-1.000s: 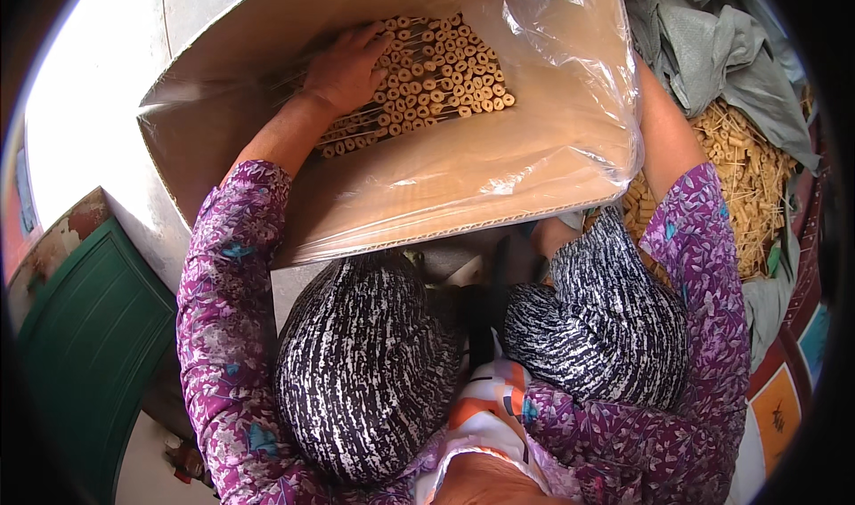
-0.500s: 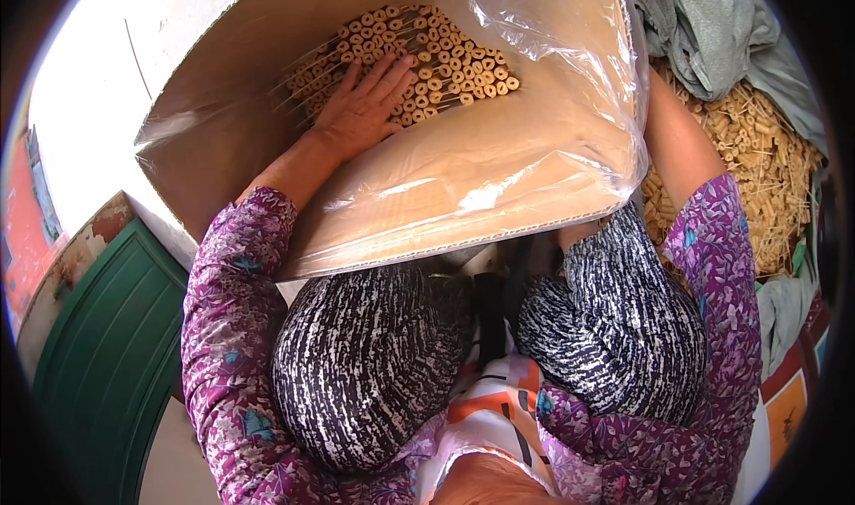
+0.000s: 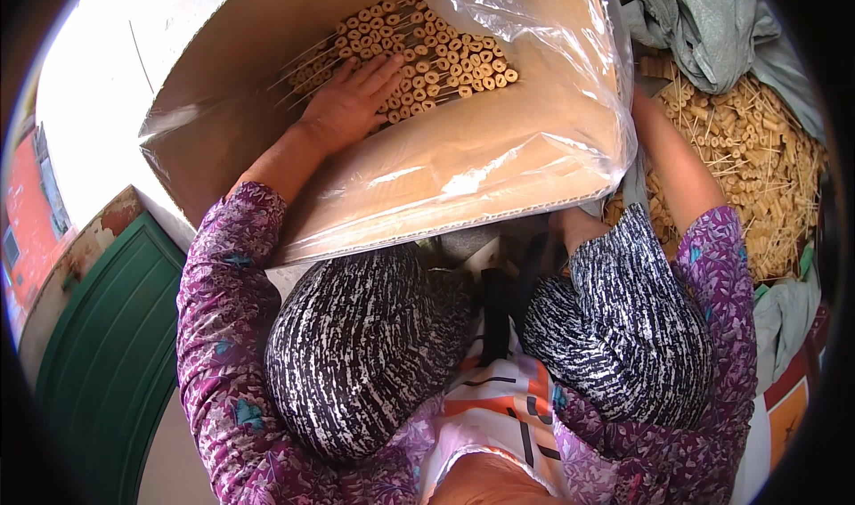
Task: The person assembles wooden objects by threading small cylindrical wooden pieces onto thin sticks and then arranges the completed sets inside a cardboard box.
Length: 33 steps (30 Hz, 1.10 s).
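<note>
A cardboard box (image 3: 419,184) lined with clear plastic leans open toward me above my knees. Inside it lie rows of tan, ring-ended snack pieces (image 3: 450,55) on thin sticks, packed with their round ends up. My left hand (image 3: 352,100) rests flat on the left part of these pieces, its fingers stretched out and slightly apart. Down the outside of the box's right wall reaches my right forearm (image 3: 684,166). The fingers of that hand are hidden behind the box and plastic.
To the right, a large heap of similar tan pieces on sticks (image 3: 757,166) lies in a grey-green woven sack (image 3: 712,24). A green panel (image 3: 111,354) stands at the left beside a pale wall. My patterned trouser legs (image 3: 356,354) are beneath the box.
The box has shifted slightly, its right side moving left and up. My left hand has slid a little left with it. More of the heap at the right shows beside my right forearm.
</note>
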Motion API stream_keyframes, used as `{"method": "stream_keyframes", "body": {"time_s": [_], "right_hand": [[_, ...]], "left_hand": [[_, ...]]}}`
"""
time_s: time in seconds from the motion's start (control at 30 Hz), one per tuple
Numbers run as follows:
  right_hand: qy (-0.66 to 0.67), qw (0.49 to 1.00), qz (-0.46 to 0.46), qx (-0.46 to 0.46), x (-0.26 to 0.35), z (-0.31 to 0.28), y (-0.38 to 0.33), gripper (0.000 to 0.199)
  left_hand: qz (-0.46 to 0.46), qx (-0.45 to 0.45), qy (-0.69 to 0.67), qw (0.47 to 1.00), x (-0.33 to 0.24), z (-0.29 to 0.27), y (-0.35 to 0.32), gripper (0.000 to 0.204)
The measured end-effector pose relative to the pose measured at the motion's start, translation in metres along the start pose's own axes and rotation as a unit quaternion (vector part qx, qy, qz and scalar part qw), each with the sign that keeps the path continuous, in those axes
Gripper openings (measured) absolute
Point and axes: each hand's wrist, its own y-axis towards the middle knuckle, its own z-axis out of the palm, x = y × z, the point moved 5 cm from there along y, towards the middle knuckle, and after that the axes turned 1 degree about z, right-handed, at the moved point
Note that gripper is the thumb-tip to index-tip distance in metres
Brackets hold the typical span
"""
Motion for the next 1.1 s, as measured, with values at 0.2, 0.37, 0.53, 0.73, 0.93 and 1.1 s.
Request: {"method": "stream_keyframes", "body": {"time_s": [0.2,0.37,0.53,0.73,0.93,1.1], "right_hand": [[0.015,0.999,0.032,0.029,-0.025,0.014,-0.013,0.025],[0.038,0.990,0.111,0.072,-0.030,0.016,-0.023,0.020],[0.037,0.995,0.070,0.063,-0.026,0.019,-0.027,0.021],[0.045,0.993,0.074,0.082,-0.033,0.018,-0.032,0.027],[0.028,0.992,0.085,0.091,-0.019,0.024,-0.028,0.031],[-0.033,0.994,-0.020,0.101,-0.027,0.017,-0.032,0.033]], "left_hand": [[-0.045,-0.042,-0.065,0.996,-0.006,-0.014,0.005,0.066],[-0.045,-0.057,-0.043,0.996,0.001,-0.024,0.038,0.064],[-0.048,-0.015,-0.094,0.994,-0.007,-0.023,0.035,0.078],[-0.003,0.003,-0.032,0.999,-0.009,-0.022,0.028,0.090],[-0.019,0.021,-0.039,0.999,-0.007,-0.016,0.024,0.089],[-0.114,-0.046,-0.206,0.971,0.004,-0.030,0.010,0.073]]}}
